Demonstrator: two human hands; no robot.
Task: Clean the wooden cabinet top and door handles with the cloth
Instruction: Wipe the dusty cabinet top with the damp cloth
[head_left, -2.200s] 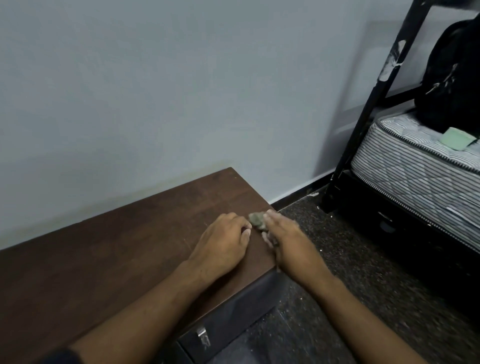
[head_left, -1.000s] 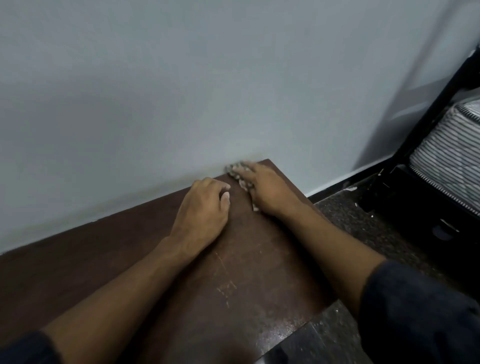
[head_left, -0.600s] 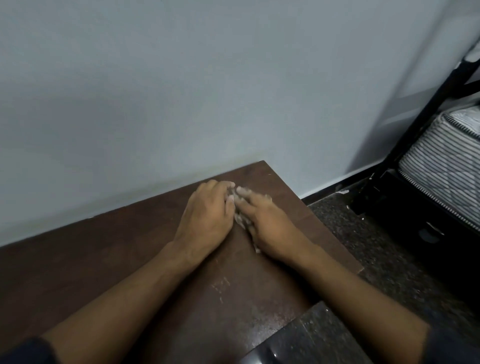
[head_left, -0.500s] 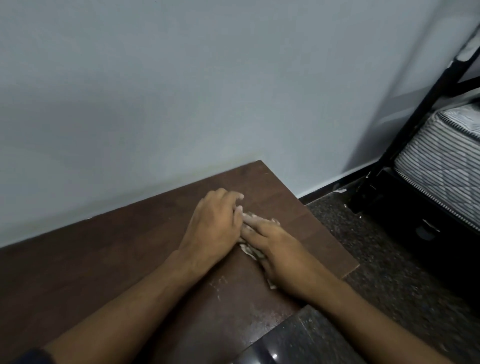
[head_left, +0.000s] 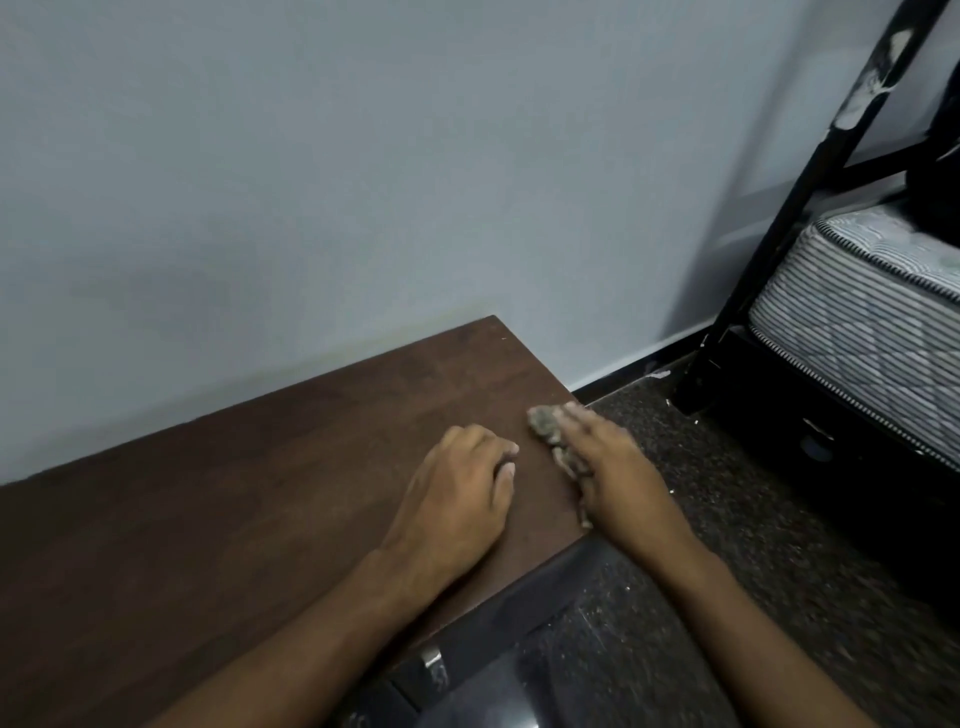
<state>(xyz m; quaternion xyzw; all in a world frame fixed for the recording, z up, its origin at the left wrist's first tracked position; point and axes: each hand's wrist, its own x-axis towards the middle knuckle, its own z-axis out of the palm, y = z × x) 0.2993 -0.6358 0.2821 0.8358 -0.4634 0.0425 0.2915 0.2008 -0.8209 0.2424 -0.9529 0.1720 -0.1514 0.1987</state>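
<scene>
The dark brown wooden cabinet top (head_left: 260, 493) runs along the wall and ends at its right edge. A small crumpled grey cloth (head_left: 545, 423) lies at that right edge. My right hand (head_left: 618, 467) presses flat on the cloth with straight fingers, and part of the hand hangs past the edge. My left hand (head_left: 462, 499) rests on the wood just left of it, fingers curled under, holding nothing. A metal door handle (head_left: 434, 662) shows on the dark glossy cabinet front below.
A pale wall (head_left: 363, 182) rises directly behind the cabinet. Dark speckled carpet (head_left: 753, 519) lies to the right. A black bed frame post (head_left: 769, 234) and a striped mattress (head_left: 857, 322) stand at the far right.
My right hand has slid the cloth from the middle of the top, beside my left hand, out to the right edge. The left hand stayed on the wood.
</scene>
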